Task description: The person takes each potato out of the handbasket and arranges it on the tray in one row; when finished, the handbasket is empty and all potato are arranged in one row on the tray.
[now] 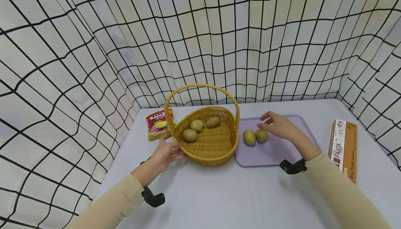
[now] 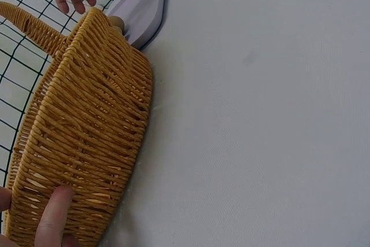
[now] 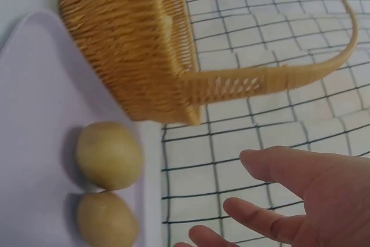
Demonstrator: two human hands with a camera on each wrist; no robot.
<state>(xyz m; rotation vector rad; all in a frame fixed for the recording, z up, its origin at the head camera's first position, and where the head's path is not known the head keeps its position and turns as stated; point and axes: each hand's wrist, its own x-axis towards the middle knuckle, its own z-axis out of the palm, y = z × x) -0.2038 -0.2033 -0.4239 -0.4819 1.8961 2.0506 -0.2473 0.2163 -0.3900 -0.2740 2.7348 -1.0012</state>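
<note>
A yellow wicker basket (image 1: 213, 159) with a tall arched handle stands on the table, with three potatoes (image 1: 196, 125) inside. My left hand (image 1: 167, 153) rests against the basket's left side; in the left wrist view its fingers (image 2: 55, 218) lie along the woven outer wall. Two more potatoes (image 1: 249, 137) sit side by side on a lilac tray (image 1: 282, 156), to the right of the basket. Over the tray my right hand (image 1: 280, 126) hovers, fingers loosely bent, near the right-hand potato (image 1: 261, 135). In the right wrist view the hand (image 3: 312, 201) holds nothing.
Behind my left hand lies a red and yellow snack packet (image 1: 159, 124). A long pasta box (image 1: 343, 149) is at the right, beside my right forearm. Black netting (image 1: 219, 48) over white sheeting surrounds the back and sides of the white table (image 1: 213, 197).
</note>
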